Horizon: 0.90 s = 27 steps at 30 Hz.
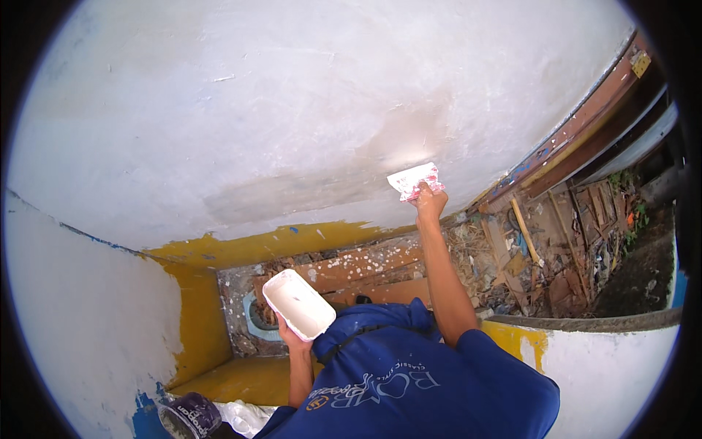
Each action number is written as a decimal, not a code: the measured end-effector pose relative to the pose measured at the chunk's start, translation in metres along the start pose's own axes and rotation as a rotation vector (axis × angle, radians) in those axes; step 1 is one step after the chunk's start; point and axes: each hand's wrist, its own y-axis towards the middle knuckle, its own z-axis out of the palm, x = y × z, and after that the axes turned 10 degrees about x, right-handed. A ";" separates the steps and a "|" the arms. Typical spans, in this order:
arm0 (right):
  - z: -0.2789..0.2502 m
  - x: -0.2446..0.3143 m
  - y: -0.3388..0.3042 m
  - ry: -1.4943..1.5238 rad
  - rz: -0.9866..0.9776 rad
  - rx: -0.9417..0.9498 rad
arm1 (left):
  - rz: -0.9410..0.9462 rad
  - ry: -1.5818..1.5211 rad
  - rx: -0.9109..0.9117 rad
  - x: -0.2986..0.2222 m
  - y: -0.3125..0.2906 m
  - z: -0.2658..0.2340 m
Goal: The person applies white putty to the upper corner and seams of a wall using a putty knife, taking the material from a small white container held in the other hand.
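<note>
My right hand (431,202) is closed on a wide, flat putty knife (411,177), white with red smears, its blade against the wall (241,110). Around the blade, a damp-looking greyish patch (300,189) spreads over the white surface, mostly to the left and above. Low in front of my body, my left hand (291,338) grips a white rectangular tub (283,314) by its near side. Inside the tub is smooth white paste (307,307); how deep it is cannot be made out.
A yellow band (270,244) runs along the wall's foot. At the lower left stands a dark bucket (191,415) beside white crumpled sheeting (245,417). A light-blue curved object (256,322) lies below the tub. Planks and debris (519,249) cover the ground at right, beyond a low wall (585,322).
</note>
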 end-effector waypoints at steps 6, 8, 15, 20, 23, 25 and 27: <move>0.070 0.102 -0.024 0.108 -0.175 0.163 | 0.016 0.010 -0.011 -0.001 -0.006 -0.012; 0.086 0.143 -0.030 0.106 -0.228 0.244 | -0.012 0.004 -0.039 0.000 -0.006 -0.007; 0.073 0.204 -0.050 0.262 -0.380 0.264 | -0.001 0.000 -0.020 0.009 -0.002 -0.015; 0.039 0.097 -0.052 0.115 -0.060 0.163 | -0.005 -0.004 -0.049 0.009 -0.005 -0.016; 0.046 0.033 -0.050 0.143 0.141 0.076 | 0.001 0.010 -0.048 0.005 -0.006 -0.019; 0.056 0.016 -0.034 0.220 0.318 0.049 | -0.003 -0.011 -0.039 0.000 -0.006 -0.020; 0.084 0.041 -0.024 0.228 0.242 0.119 | 0.013 -0.037 -0.041 -0.006 -0.007 -0.022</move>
